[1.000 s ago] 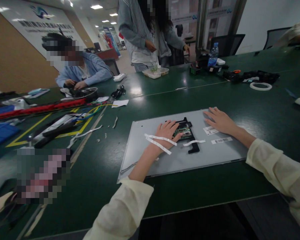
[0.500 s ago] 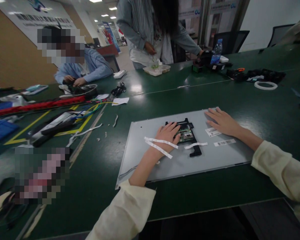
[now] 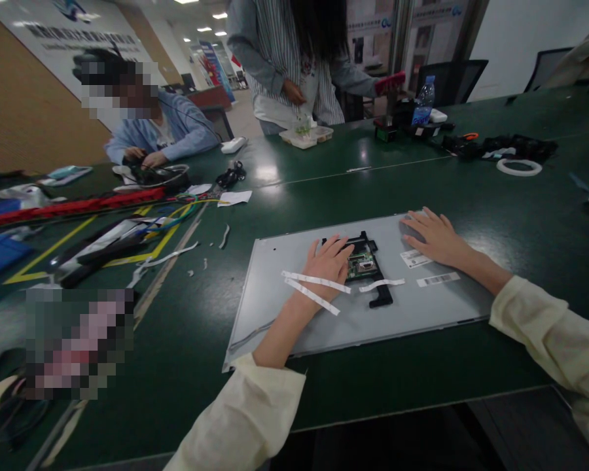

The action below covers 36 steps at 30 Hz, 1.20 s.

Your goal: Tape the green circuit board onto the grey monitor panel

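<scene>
A flat grey metal panel (image 3: 285, 261) with paper labels lies on the green table in front of me. On its middle sits a black plastic bracket (image 3: 383, 288) around a green circuit board (image 3: 362, 264). My left hand (image 3: 326, 265) rests open over the left part of the bracket and board, hiding some of both. White strips (image 3: 319, 282) hang across the back of that hand and wrist. Another white strip (image 3: 381, 284) crosses the bracket's lower arm. My right hand (image 3: 432, 237) lies open, fingers spread, on the panel's far right edge beside a label (image 3: 415, 258).
Left of the panel are strip scraps (image 3: 224, 236), a black and silver device (image 3: 108, 248) and cables. Across the table, one person sits handling a dark item and another stands by a plastic food tray (image 3: 308, 137). A water bottle (image 3: 423, 101) and white ring (image 3: 519, 167) are farther right.
Both my hands stay almost still on the panel and bracket. The standing person's hand has risen from the dark items and now holds a red object.
</scene>
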Available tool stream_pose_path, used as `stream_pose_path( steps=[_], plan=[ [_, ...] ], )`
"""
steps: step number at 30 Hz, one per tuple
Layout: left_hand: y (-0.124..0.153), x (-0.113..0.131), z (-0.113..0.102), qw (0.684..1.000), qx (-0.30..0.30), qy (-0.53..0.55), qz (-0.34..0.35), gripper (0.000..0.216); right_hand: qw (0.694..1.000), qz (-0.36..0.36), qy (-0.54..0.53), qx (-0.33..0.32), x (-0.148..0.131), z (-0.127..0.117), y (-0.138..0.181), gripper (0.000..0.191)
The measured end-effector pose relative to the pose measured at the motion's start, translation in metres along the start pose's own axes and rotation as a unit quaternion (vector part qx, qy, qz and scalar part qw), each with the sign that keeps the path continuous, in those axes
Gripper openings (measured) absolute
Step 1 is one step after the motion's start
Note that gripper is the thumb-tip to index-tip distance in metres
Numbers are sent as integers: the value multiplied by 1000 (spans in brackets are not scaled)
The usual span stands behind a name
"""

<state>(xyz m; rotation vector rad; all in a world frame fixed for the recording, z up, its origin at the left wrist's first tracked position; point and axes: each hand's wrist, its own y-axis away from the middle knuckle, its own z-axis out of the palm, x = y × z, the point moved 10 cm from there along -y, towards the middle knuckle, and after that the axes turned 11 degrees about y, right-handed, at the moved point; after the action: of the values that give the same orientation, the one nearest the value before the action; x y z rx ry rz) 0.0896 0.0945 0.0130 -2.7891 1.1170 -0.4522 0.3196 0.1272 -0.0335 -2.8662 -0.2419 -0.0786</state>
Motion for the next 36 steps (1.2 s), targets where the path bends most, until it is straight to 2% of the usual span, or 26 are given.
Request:
stream_pose_path(
  steps=[2,5,9,14,23,31,36],
  plan=[
    [0,7,-6,1000,14,12,21,41,999,0,-30,32,-5,-19,1,47],
    [0,16,-5,998,4,33,54,40,987,-16,-151,46,-21,-44,6,35],
    [0,19,8,995,-31,40,84,43,956,-57,-287,-18,-60,-54,18,25],
    [2,19,20,991,-59,52,104,43,933,-104,-328,-104,-97,-46,32,21],
    [3,20,16,991,-39,74,105,41,931,-115,-308,-160,-110,-52,41,29],
    [2,18,17,992,-45,74,92,42,891,-77,-402,-194,-108,-45,42,28],
    [2,17,20,992,-48,76,88,42,845,-51,-496,-192,-111,-49,42,26]
  ],
)
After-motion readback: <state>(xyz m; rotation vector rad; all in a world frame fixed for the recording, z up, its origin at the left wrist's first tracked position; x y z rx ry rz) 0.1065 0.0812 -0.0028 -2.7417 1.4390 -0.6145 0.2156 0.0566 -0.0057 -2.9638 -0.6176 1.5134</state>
